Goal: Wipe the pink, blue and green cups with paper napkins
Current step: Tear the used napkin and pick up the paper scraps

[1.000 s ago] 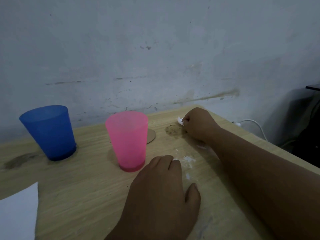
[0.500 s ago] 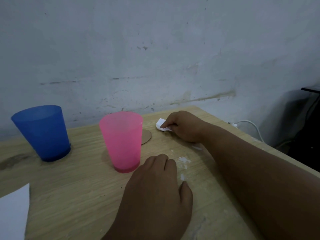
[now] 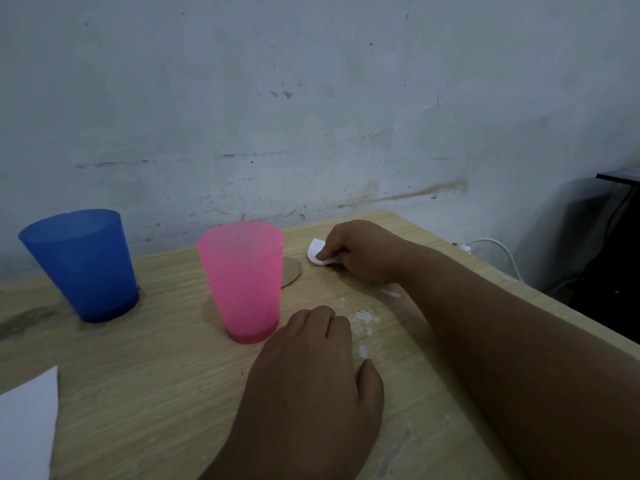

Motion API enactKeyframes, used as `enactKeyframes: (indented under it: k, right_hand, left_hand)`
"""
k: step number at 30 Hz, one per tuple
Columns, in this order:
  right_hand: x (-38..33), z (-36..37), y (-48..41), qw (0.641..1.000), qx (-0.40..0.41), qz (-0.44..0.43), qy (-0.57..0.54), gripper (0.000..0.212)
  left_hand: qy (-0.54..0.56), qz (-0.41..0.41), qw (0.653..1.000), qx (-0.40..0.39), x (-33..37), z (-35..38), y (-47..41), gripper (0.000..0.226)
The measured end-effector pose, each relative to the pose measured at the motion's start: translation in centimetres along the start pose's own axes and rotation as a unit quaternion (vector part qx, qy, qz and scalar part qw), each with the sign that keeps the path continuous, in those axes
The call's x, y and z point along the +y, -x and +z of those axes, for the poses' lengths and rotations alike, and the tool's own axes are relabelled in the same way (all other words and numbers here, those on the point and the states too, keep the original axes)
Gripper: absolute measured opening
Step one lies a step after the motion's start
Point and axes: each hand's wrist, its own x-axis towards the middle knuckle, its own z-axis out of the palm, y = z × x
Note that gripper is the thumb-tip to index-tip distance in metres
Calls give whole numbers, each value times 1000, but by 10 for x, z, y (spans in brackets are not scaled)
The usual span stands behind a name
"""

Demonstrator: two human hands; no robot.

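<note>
A pink cup [image 3: 244, 282] stands upright in the middle of the wooden table [image 3: 145, 382]. A blue cup [image 3: 85, 263] stands upright to its left. No green cup is in view. My right hand [image 3: 360, 251] rests on the table to the right of the pink cup, its fingers pinching a small white paper napkin [image 3: 317, 254] that touches the tabletop. My left hand [image 3: 311, 379] lies palm down on the table just in front and to the right of the pink cup, fingers curled, holding nothing.
A round cardboard disc [image 3: 290, 271] lies behind the pink cup. White flecks [image 3: 363, 318] mark the wood between my hands. A white sheet [image 3: 26, 424] lies at the front left. A wall stands behind the table; a white cable [image 3: 498, 249] hangs past its right edge.
My right hand has slid left along the table toward the pink cup, and more of the white napkin now shows in its fingers. My left hand stays put.
</note>
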Motion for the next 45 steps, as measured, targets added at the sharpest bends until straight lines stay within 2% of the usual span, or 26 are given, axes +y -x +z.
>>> enactKeyframes:
  k: [3,6,9,11,13,17,20,22,24,26,28,31,33,36,40,43,45]
  right_hand:
    - [2,-9,8,998,44,17,-44,29]
    - [4,-21,16,966,136,76,-205,26]
    - [2,-26,17,913,109,126,-372,23]
    - [0,-24,14,889,87,168,-416,24]
    - [1,-22,11,906,96,200,-361,27]
    - [3,-19,7,959,121,212,-145,28]
    - [0,-23,4,972,85,218,-38,24]
    - [-7,-22,7,974,61,212,40,9]
    - [-12,-19,13,976,56,183,107,25]
    - [-11,-16,16,978,60,170,108,27]
    - [-7,-16,12,983,51,151,86,38]
    - [-2,-9,9,986,28,143,76,35]
    - [1,-6,11,986,46,140,75,36]
    - [2,-8,12,980,70,173,67,48]
    - [4,-9,6,975,86,195,64,51]
    - [7,-5,5,978,102,170,58,54]
    - [6,-3,4,983,107,141,57,46]
  left_hand:
    - [1,-2,1000,-3,0,-1,1,45]
    - [-1,-5,1000,-8,1,-3,1,43]
    - [-10,-2,1000,-11,1,-2,1,46]
    - [-5,-2,1000,-10,0,-2,1,47]
    - [-5,-1,1000,-8,0,-1,1,46]
    - [3,-1,1000,-5,-1,1,1,43]
    - [12,-6,1000,-8,-1,-1,1,43]
    - [3,-5,1000,-14,-1,-1,0,47]
    - [5,-4,1000,-15,-1,-1,1,52]
    - [10,-7,1000,-13,-1,-2,1,55]
    - [8,-9,1000,-14,-1,-1,0,57]
    - [15,-9,1000,-8,-2,-1,0,52]
    - [15,-7,1000,-9,-3,0,0,51]
    - [14,-4,1000,-6,-3,1,2,49]
    - [14,-6,1000,-12,-3,1,0,51]
    - [11,0,1000,-7,-2,1,0,51]
    - [13,-1,1000,-3,-3,1,0,49]
